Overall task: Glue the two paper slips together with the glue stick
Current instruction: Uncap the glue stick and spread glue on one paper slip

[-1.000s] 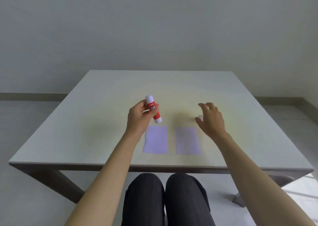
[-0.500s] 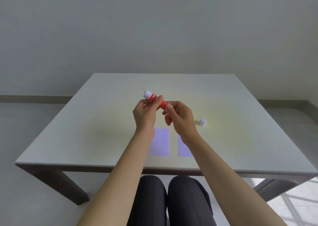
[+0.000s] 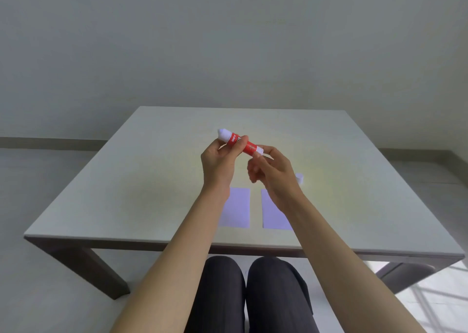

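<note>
A red glue stick with white ends is held above the table, tilted, its uncapped glue tip up and to the left. My left hand grips its body. My right hand pinches its white bottom end with thumb and fingers. Two pale lilac paper slips lie side by side near the table's front edge: the left slip and the right slip, which my right forearm partly covers. The white cap stands on the table to the right of my right hand.
The light grey table has dark legs and a front edge just above my knees. A chair base shows under the table at the lower right. A plain wall stands behind.
My right hand came from beside the cap to the glue stick and now holds its bottom end. Both hands lifted the stick slightly, and more glue shows at the tip.
</note>
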A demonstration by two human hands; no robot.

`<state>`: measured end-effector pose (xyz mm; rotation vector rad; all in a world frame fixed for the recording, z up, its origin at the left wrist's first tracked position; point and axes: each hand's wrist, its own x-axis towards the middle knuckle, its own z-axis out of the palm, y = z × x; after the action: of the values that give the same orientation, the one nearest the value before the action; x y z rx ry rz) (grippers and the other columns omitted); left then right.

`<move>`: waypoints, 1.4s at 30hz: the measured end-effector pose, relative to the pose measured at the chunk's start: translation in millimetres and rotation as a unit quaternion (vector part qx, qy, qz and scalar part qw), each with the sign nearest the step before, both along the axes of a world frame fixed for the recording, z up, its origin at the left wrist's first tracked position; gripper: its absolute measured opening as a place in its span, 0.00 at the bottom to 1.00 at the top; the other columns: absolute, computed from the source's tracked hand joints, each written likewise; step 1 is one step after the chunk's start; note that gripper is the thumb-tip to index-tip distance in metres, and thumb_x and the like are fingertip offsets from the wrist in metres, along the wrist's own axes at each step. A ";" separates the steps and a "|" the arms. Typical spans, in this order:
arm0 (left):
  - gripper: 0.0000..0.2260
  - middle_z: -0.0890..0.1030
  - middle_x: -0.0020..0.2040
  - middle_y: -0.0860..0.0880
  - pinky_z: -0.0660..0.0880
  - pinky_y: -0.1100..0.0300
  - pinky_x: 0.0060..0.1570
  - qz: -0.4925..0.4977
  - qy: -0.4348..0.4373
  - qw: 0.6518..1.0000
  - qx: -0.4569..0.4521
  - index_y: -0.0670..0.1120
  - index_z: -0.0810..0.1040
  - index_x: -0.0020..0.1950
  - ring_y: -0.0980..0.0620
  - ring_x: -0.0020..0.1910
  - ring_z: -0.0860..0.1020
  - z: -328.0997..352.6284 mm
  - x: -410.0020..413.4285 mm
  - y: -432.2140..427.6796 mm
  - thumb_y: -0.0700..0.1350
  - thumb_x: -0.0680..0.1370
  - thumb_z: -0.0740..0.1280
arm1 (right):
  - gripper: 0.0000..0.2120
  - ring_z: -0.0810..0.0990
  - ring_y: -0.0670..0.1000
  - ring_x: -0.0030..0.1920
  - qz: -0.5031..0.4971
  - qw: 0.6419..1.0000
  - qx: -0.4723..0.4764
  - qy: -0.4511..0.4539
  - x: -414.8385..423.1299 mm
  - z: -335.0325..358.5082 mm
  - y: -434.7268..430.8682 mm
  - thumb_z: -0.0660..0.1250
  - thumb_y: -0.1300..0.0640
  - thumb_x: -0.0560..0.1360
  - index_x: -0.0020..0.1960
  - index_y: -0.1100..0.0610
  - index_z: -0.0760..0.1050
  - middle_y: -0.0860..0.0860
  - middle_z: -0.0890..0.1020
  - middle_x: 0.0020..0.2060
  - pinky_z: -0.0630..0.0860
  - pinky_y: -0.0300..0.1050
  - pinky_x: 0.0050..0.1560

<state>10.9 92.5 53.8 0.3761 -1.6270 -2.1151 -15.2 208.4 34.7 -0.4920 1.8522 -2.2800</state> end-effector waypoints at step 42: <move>0.36 0.45 0.79 0.47 0.34 0.49 0.72 -0.331 -0.249 0.720 -0.557 0.60 0.54 0.76 0.48 0.76 0.35 -67.9 18.2 -92.6 0.55 0.73 0.69 | 0.11 0.72 0.47 0.28 -0.097 0.973 0.197 -0.070 9.2 -44.1 2.2 0.72 0.54 0.69 0.49 0.57 0.83 0.44 0.81 0.34 0.71 0.35 0.28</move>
<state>29.0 -0.1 -14.1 -0.1051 -3.3467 -0.9239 -6.1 210.5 -9.4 -0.0918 2.2825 -1.9109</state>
